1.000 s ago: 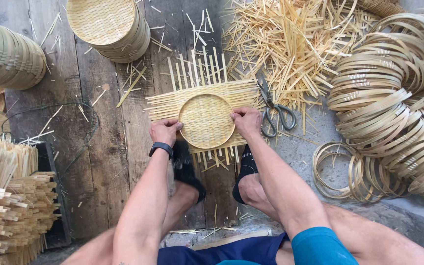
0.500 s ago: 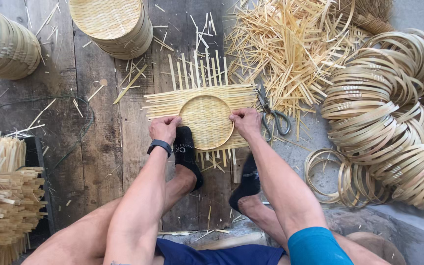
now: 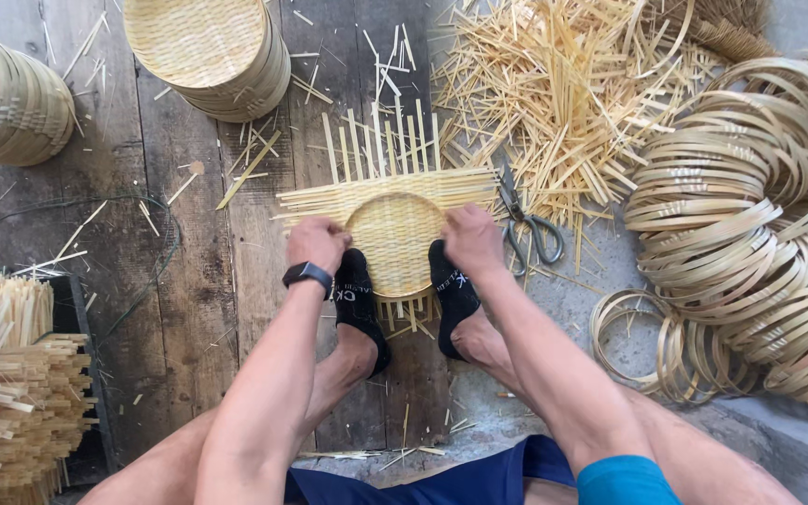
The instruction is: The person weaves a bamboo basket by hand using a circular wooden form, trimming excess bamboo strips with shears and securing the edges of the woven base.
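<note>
A round woven bamboo mat (image 3: 395, 238) lies on the wooden floor with loose strips sticking out on all sides. My left hand (image 3: 316, 242), with a black watch on the wrist, presses on the mat's left edge with fingers curled. My right hand (image 3: 472, 238) grips its right edge. Both feet in black socks (image 3: 359, 297) pin the near edge of the mat.
Scissors (image 3: 530, 224) lie just right of the mat. A heap of bamboo strips (image 3: 563, 84) is behind them; bamboo hoops (image 3: 750, 215) pile at right. Stacked woven baskets (image 3: 212, 51) stand at top left, bundled sticks (image 3: 11, 402) at lower left.
My feet have slid forward onto the near edge of the mat, one under each hand. Both hands stay at the mat's sides.
</note>
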